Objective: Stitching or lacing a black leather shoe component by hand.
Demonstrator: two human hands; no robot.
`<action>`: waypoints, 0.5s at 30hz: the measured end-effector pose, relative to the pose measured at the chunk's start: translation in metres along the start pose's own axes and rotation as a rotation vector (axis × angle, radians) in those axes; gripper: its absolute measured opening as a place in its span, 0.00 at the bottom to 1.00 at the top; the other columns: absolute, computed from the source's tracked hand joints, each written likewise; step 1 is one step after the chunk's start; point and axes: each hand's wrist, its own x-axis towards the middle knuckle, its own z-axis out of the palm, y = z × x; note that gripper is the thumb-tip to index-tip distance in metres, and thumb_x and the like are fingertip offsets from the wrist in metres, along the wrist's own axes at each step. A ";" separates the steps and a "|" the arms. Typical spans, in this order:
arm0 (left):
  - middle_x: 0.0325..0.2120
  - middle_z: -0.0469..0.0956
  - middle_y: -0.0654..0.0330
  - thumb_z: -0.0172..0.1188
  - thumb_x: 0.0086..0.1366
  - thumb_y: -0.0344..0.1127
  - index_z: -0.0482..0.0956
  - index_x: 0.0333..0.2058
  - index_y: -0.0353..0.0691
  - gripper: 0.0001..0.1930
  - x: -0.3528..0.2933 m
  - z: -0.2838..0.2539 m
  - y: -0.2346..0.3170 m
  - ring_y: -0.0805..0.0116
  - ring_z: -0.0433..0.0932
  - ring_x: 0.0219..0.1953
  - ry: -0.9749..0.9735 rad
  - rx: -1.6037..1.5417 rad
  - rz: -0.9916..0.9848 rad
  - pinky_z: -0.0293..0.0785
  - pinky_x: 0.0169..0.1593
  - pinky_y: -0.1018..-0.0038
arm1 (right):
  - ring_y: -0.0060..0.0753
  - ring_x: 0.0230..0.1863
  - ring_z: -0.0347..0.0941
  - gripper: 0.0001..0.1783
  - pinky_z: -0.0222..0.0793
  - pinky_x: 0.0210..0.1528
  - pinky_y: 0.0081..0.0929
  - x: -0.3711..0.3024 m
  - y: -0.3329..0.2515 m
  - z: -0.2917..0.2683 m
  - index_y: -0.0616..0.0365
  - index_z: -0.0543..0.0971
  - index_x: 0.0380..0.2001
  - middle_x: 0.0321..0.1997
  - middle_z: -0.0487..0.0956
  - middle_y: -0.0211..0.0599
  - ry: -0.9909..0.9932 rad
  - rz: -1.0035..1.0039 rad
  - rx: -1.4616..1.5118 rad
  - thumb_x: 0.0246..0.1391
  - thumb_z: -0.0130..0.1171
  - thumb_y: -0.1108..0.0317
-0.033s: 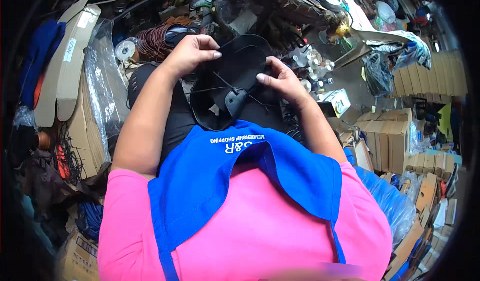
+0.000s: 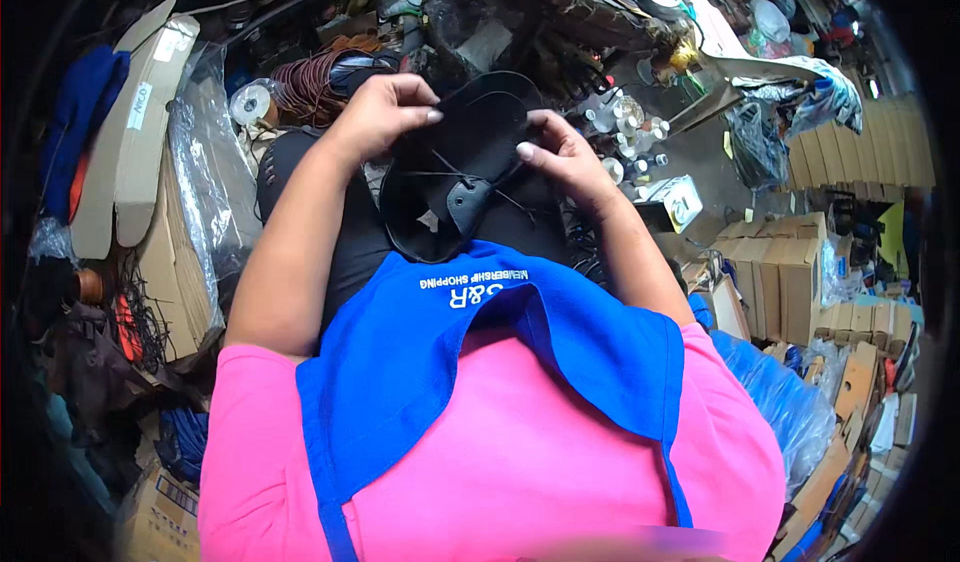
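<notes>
Centrally: one black shoe upper (image 2: 468, 207), thin dark cord (image 2: 465, 176) attached, beside blue apron (image 2: 380, 362).
Right hand (image 2: 570, 162) pinches its right edge; left hand (image 2: 385, 117) curls opposite, grip indeterminable.

Mixed light: pink shirt (image 2: 520, 442) bright, top ctr dim. Upper R, pale strip (image 2: 712, 28) nearly blown out; clear plastic (image 2: 207, 162) at L w/ glare. Black piece (image 2: 470, 140) v. dark, low contrast. Fisheye bends edges, corners vignetted to blk; blurry purplish smear (image 2: 650, 542) btm.
</notes>
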 end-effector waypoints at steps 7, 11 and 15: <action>0.26 0.78 0.60 0.63 0.46 0.24 0.79 0.29 0.39 0.08 -0.054 0.037 0.027 0.62 0.77 0.28 0.293 0.820 0.792 0.70 0.31 0.71 | 0.21 0.40 0.70 0.21 0.68 0.46 0.20 -0.012 -0.022 0.004 0.58 0.73 0.48 0.37 0.75 0.33 0.238 -0.142 0.047 0.48 0.62 0.74; 0.28 0.78 0.61 0.62 0.47 0.25 0.78 0.29 0.40 0.08 -0.069 0.036 0.025 0.67 0.77 0.28 0.284 0.957 0.878 0.68 0.30 0.72 | 0.25 0.43 0.72 0.09 0.66 0.47 0.21 -0.019 -0.011 -0.006 0.63 0.78 0.32 0.37 0.78 0.36 0.189 -0.244 0.030 0.44 0.55 0.82; 0.28 0.77 0.61 0.61 0.46 0.24 0.78 0.29 0.39 0.09 -0.071 0.039 0.022 0.67 0.77 0.27 0.272 0.944 0.884 0.67 0.30 0.72 | 0.29 0.43 0.72 0.10 0.65 0.50 0.25 -0.027 -0.008 -0.006 0.64 0.79 0.27 0.37 0.78 0.38 0.224 -0.274 -0.026 0.38 0.52 0.84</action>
